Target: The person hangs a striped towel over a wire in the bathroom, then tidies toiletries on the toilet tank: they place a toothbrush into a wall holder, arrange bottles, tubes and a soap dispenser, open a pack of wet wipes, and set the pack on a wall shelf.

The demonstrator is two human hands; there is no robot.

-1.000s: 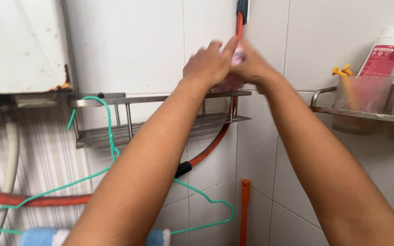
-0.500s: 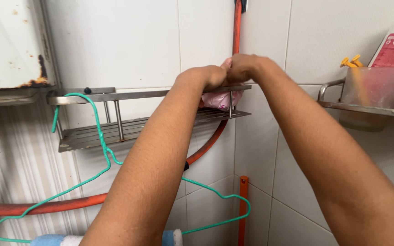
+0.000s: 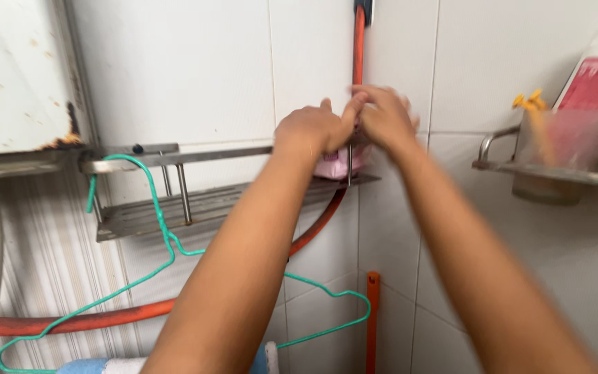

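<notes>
Both arms reach forward and up, the left hand [image 3: 311,129] and right hand [image 3: 384,118] meeting, fingers curled together.

We see a soft pink thing [image 3: 332,165] at the right end of the metal wall shelf [image 3: 195,208], just behind the shelf's rail. Only its lower part shows, pale pink and rounded; whether it is a cloth or a bag we cannot tell. It rests on the shelf's slatted floor, beside the orange hose [image 3: 358,48].
</notes>
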